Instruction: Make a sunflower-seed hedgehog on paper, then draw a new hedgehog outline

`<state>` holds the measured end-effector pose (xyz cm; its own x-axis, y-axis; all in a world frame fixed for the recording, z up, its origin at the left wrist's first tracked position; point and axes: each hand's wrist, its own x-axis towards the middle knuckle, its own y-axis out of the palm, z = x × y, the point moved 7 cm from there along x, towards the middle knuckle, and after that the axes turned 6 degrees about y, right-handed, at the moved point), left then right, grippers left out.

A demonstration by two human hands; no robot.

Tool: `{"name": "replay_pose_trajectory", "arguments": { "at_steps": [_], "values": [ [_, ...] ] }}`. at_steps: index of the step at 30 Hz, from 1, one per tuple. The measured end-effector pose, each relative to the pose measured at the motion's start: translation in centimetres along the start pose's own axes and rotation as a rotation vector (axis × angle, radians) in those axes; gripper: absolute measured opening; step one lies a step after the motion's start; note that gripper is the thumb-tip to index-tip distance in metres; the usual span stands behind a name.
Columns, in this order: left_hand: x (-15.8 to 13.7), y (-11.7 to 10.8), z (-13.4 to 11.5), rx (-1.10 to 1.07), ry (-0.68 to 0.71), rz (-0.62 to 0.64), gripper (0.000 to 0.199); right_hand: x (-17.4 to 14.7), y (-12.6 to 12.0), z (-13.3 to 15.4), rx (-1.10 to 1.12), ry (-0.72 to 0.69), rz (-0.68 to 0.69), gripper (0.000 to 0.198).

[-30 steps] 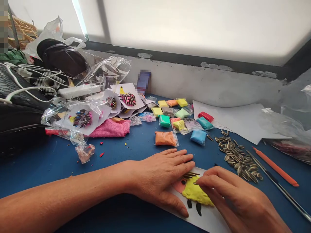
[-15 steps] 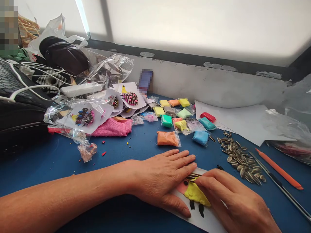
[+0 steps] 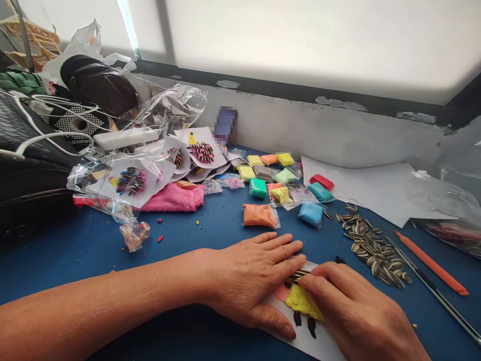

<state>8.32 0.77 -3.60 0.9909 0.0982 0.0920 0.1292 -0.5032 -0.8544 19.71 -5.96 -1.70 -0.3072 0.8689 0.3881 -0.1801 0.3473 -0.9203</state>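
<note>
My left hand (image 3: 251, 278) lies flat with fingers stretched out, pressing on a white sheet of paper (image 3: 306, 343). On that paper is a clay figure with a yellow body (image 3: 302, 302), a pink part (image 3: 281, 293), a black dot and two black leg pieces (image 3: 311, 328). Striped sunflower seeds (image 3: 299, 275) stick along its upper edge. My right hand (image 3: 356, 306) is closed in a pinch there, its fingertips on a sunflower seed that they mostly cover. The fingers hide part of the figure.
A pile of sunflower seeds (image 3: 374, 248) lies to the right, beside an orange stick tool (image 3: 432, 263) and a metal rod (image 3: 436, 288). Several wrapped clay packs (image 3: 259, 215) sit ahead. Bagged seed pictures (image 3: 130, 180), a pink cloth (image 3: 173, 197) and a black bag (image 3: 30, 185) stand left.
My right fingertips have shifted slightly left along the figure's upper edge, toward my left hand. The left hand stays nearly still on the paper.
</note>
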Motion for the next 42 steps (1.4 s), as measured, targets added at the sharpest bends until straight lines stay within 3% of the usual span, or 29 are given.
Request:
{"name": "replay_pose_trajectory", "arguments": {
  "at_steps": [5, 10, 13, 15, 20, 27, 34, 42],
  "values": [
    [0.0, 0.0, 0.0, 0.002, 0.003, -0.010, 0.095, 0.2, -0.1, 0.6, 0.011, -0.042, 0.084, 0.023],
    [0.0, 0.0, 0.0, -0.010, 0.004, -0.010, 0.094, 0.5, -1.3, 0.1, -0.013, -0.026, 0.022, 0.026],
    [-0.1, 0.0, 0.0, -0.019, 0.011, -0.019, 0.096, 0.4, -2.2, -1.6, -0.017, -0.013, -0.030, 0.020],
    [-0.1, 0.1, 0.0, -0.027, 0.009, -0.016, 0.096, 0.4, -3.3, -3.2, -0.075, 0.021, -0.141, 0.018],
    [-0.2, 0.5, 0.2, -0.027, -0.002, 0.004, 0.093, 0.7, -3.6, -6.9, -0.381, 0.154, -0.149, 0.043],
    [-0.2, 0.5, 0.0, -0.035, -0.006, 0.015, 0.094, 0.6, -2.9, -9.2, -0.431, 0.183, -0.113, 0.050],
    [-0.2, 0.6, 0.2, -0.021, 0.004, -0.017, 0.099, -0.3, -0.5, -11.1, -0.426, 0.234, -0.064, 0.059],
    [0.0, 0.0, 0.7, 0.005, 0.029, -0.085, 0.104, 0.2, -1.1, -10.4, -0.367, 0.261, -0.066, 0.058]
  ]
}}
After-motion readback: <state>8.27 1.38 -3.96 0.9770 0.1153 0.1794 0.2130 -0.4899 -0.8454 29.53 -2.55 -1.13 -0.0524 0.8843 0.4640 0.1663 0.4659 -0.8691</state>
